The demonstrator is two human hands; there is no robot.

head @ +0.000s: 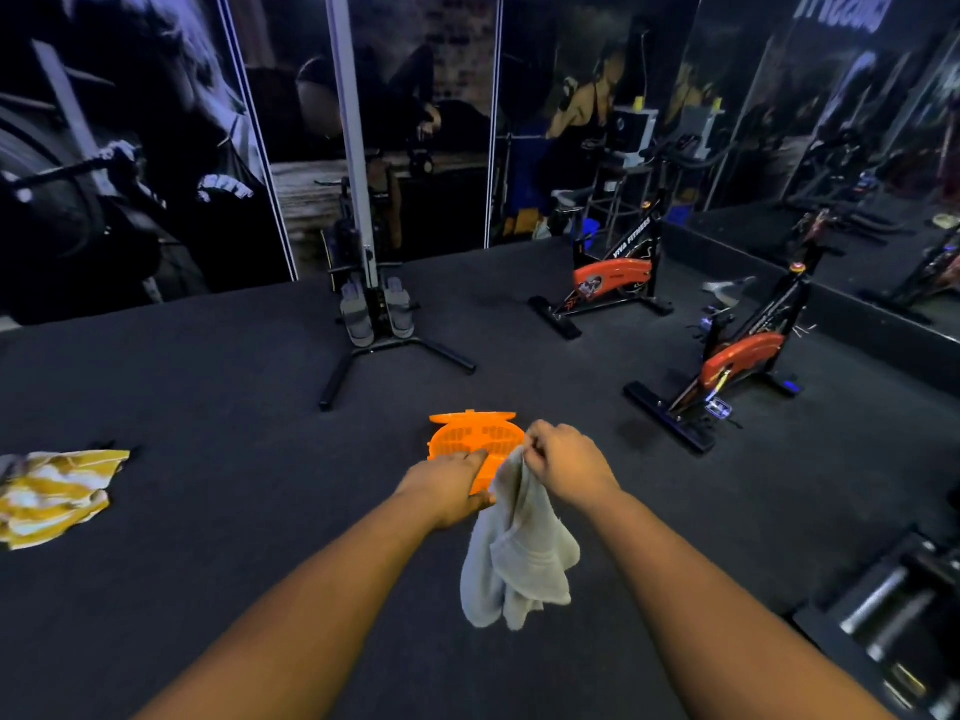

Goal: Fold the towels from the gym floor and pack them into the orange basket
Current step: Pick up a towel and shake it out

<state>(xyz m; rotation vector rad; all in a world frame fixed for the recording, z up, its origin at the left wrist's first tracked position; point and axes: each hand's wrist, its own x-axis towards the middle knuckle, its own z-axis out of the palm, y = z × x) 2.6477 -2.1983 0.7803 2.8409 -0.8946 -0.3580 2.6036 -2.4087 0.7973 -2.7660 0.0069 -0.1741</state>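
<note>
A pale grey towel (519, 553) hangs bunched in the air in front of me. My right hand (563, 459) pinches its top edge. My left hand (452, 485) reaches across beside it, thumb against the towel's upper left edge, fingers stretched toward the basket. The orange basket (470, 439) stands on the dark floor just beyond both hands, partly hidden by them. A yellow and white striped towel (57, 493) lies crumpled on the floor at the far left.
An upright rowing machine (371, 314) stands beyond the basket. Two orange and black spin bikes (613, 283) (743, 356) stand at the right, by a mirror wall. Dumbbells on a rack (893, 615) sit at the lower right. Dark floor mat (234, 407) surrounds me.
</note>
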